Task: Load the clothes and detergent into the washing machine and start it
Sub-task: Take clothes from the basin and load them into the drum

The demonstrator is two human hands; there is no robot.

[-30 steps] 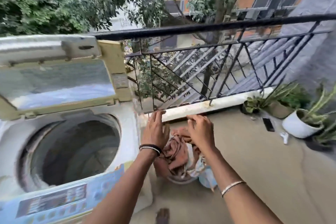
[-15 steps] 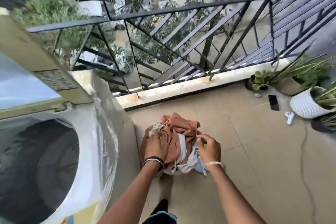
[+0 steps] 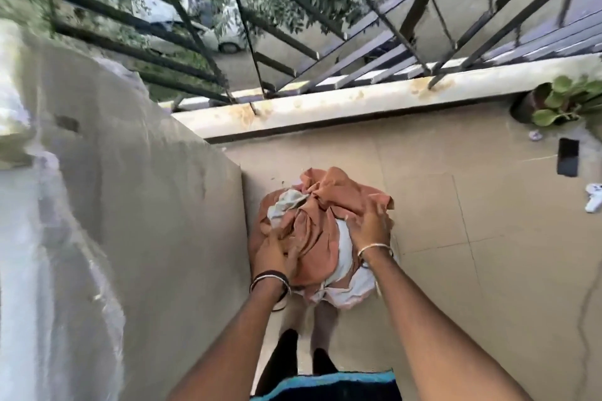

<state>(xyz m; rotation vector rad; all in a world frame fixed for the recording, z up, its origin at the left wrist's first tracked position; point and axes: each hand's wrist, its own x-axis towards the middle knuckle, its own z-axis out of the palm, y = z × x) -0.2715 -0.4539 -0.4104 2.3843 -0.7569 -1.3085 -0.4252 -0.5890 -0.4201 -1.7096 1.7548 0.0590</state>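
Balcony floor (image 3: 433, 286), tiled, railing (image 3: 384, 23) behind. Clothes (image 3: 321, 205) heaped on floor just beside washing machine (image 3: 146, 205) side wall. Your left hand (image 3: 277, 252) curls fingers into orange cloth; right hand (image 3: 371, 226) clasps heap's right flank. Scoop from beneath, tuck in trailing white edges, lift bundle whole.

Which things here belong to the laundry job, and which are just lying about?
Job: pile of clothes, washing machine beside it, left hand and right hand holding the pile.
Lying about: potted plant, flat black object and small white object on the floor, balcony railing.
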